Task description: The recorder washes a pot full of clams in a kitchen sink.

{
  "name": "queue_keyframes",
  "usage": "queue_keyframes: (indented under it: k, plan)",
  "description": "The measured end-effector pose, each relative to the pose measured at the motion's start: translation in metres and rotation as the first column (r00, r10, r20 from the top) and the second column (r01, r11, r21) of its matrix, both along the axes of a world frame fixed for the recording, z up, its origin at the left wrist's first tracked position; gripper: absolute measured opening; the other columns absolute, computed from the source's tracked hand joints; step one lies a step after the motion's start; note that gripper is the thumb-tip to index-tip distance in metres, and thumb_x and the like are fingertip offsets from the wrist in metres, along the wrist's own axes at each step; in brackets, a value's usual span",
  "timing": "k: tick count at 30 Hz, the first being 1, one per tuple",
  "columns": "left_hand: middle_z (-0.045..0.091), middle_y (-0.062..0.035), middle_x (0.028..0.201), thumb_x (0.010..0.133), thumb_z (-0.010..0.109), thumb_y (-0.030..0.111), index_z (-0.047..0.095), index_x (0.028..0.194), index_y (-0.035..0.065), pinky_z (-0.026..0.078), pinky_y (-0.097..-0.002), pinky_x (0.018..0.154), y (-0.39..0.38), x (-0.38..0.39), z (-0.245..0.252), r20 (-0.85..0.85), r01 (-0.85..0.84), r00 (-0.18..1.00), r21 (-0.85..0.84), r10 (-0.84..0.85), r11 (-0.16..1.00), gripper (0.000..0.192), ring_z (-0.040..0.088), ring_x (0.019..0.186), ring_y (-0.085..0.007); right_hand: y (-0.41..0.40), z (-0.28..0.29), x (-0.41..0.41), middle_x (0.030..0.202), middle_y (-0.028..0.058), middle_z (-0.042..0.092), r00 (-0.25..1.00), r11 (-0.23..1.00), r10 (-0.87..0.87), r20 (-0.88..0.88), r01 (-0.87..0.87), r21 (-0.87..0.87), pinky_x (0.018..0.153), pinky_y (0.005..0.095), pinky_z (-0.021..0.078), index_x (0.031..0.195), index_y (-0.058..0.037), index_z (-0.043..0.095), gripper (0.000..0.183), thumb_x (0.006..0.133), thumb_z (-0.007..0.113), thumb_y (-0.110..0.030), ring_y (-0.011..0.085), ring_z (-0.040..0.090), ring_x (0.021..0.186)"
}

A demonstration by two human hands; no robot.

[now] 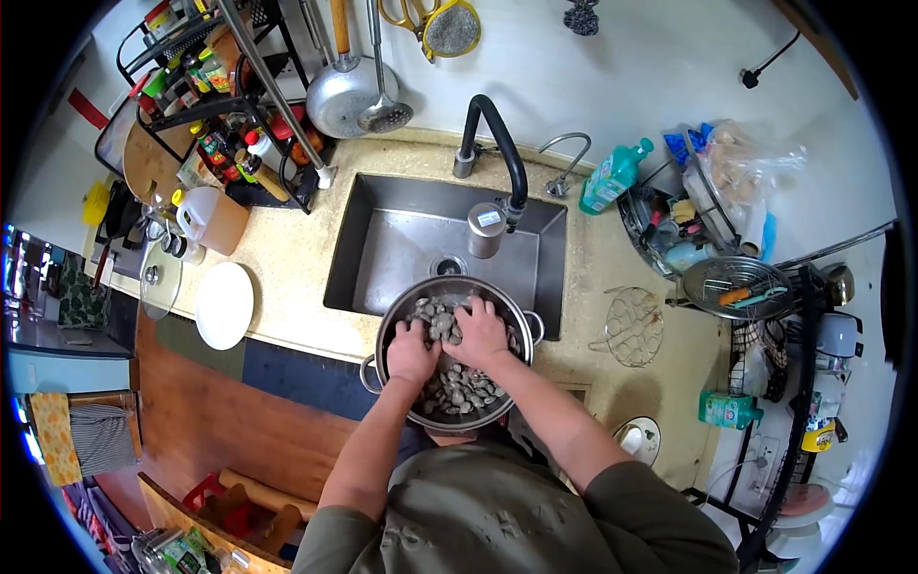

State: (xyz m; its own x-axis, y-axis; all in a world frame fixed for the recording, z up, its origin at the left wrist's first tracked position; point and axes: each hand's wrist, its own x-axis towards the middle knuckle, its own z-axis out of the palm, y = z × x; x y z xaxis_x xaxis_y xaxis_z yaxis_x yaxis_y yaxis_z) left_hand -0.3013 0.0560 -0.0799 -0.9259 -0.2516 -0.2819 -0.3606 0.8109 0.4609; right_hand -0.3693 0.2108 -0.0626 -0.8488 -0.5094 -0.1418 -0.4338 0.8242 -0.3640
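Observation:
A wide stainless steel pot (526, 369) with two loop handles stands over the sink's front edge, close to my body. Many grey clams (459, 389) lie inside it, heaped higher towards the far side. My left hand (414, 353) reaches in at the left, its fingers curled over clams. From the right, my right hand (479, 335) grips the same heap, fingers spread around the shells. A clump of clams shows between the two hands. Some fingertips are hidden among the shells. Behind the pot is the steel sink (401, 240), with a black faucet (495, 118) arching over it.
A steel canister (486, 231) is under the faucet's spout. On the left counter are a white plate (224, 306), a plastic jug (213, 221) and a seasoning rack (208, 107). Rightward are a green soap bottle (614, 177), a wire rack (634, 327) and a small dish (651, 434).

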Motion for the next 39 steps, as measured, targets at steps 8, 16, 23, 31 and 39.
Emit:
queue_keyframes:
  k: [8, 16, 23, 31, 39]
  plan:
    - [0.029, -0.0339, 0.154, 0.078, 0.078, 0.045, 0.037, 0.153, 0.0111, 0.043, -0.0534, 0.108, 0.01, 0.036, 0.017, -0.007, 0.261, 0.965, 0.119, -0.262, 0.958, 0.092, 0.046, 0.131, -0.0519, 0.017, -0.027, 0.018, 0.117, 0.0215, 0.062, 0.945, 0.931, -0.264, 0.191, 0.302, -0.204, 0.092, 0.0514, 0.0512, 0.114, -0.0043, 0.064, 0.034, 0.092, 0.064, -0.03, 0.0429, 0.059, 0.113]
    - [0.014, -0.0251, 0.165, 0.065, 0.077, 0.073, 0.02, 0.163, 0.0202, 0.041, -0.0551, 0.108, 0.018, 0.026, 0.058, 0.417, 0.611, 0.772, -0.283, -0.479, 0.739, 0.125, 0.029, 0.147, -0.0447, 0.047, 0.032, 0.023, 0.159, 0.0284, 0.026, 0.837, 0.799, 0.542, 0.079, -0.542, 0.26, 0.11, 0.067, 0.0297, 0.158, -0.0128, 0.03, 0.115, 0.066, 0.082, -0.058, 0.0452, 0.039, 0.137]
    - [0.035, -0.0302, 0.151, 0.075, 0.082, 0.041, 0.045, 0.147, 0.0117, 0.055, -0.0471, 0.092, 0.013, 0.009, 0.029, 0.119, 0.224, 0.971, -0.137, -0.209, 0.965, 0.086, 0.049, 0.126, -0.0447, 0.018, 0.003, 0.012, 0.114, 0.0191, 0.054, 0.988, 0.978, 0.145, 0.057, -0.152, 0.142, 0.092, 0.0477, 0.0516, 0.122, -0.0092, 0.054, 0.063, 0.076, 0.08, -0.045, 0.0383, 0.06, 0.11]
    - [0.051, -0.0282, 0.124, 0.077, 0.072, 0.007, 0.057, 0.116, 0.0091, 0.056, -0.0505, 0.084, 0.014, 0.012, -0.004, -0.097, -0.046, 0.994, 0.138, 0.06, 0.989, 0.042, 0.065, 0.095, -0.0482, 0.01, -0.03, 0.015, 0.105, 0.0232, 0.067, 0.918, 0.922, -0.359, 0.168, 0.377, -0.089, 0.085, 0.0502, 0.0547, 0.112, -0.0061, 0.059, 0.041, 0.083, 0.077, -0.028, 0.0429, 0.067, 0.1]
    - [0.027, -0.0264, 0.159, 0.071, 0.084, 0.041, 0.032, 0.158, 0.0175, 0.037, -0.0571, 0.112, 0.004, 0.051, 0.064, 0.243, 0.577, 0.81, -0.158, -0.534, 0.802, 0.104, 0.033, 0.142, -0.0496, 0.063, 0.005, 0.04, 0.15, 0.0245, 0.043, 0.93, 0.951, 0.309, 0.201, -0.294, -0.098, 0.103, 0.0522, 0.0442, 0.147, -0.011, 0.047, 0.084, 0.075, 0.08, -0.039, 0.0441, 0.047, 0.132]
